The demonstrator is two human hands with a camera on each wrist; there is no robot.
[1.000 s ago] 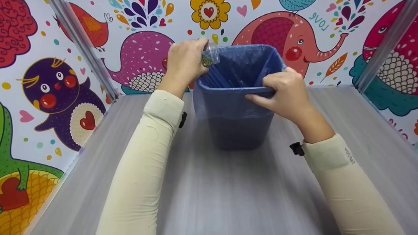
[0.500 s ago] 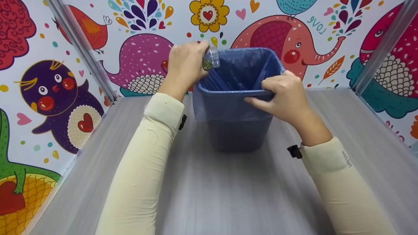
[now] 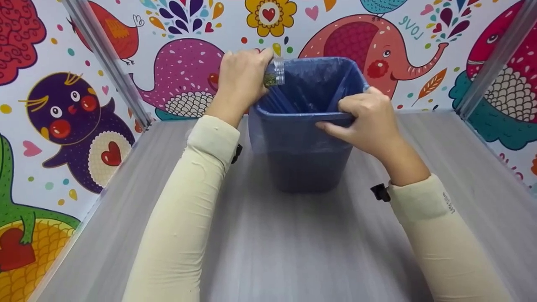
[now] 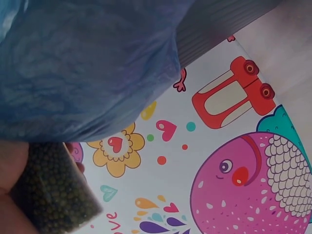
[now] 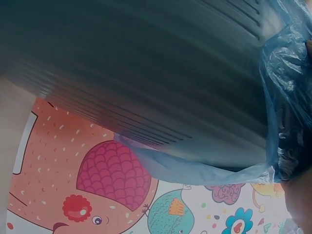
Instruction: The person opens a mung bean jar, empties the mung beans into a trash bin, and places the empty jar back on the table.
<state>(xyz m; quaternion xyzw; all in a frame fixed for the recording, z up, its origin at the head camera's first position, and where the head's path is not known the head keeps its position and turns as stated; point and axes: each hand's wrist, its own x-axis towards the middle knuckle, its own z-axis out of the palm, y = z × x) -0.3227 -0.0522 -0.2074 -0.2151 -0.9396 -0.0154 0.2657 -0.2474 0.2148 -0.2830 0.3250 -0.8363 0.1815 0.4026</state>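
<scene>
My left hand (image 3: 243,79) grips a clear jar (image 3: 277,67) at the left rim of the bin. The jar lies tilted on its side, its ridged mouth end pointing over the opening. Small round green beans (image 4: 58,190) fill much of the jar in the left wrist view. My right hand (image 3: 371,119) grips the front right rim of the blue-grey trash bin (image 3: 308,172), thumb outside and fingers over the edge. A blue plastic bag (image 3: 321,73) lines the bin and folds down over its outside. The bin's bottom inside is hidden.
The bin stands on a grey table (image 3: 289,247) near the back panel. Panels with cartoon animals (image 3: 188,71) enclose the back and both sides, joined by metal corner posts (image 3: 111,63).
My left hand and the jar have shifted slightly right, further over the bin's opening. The right hand keeps its grip on the rim, and the bin stays in place.
</scene>
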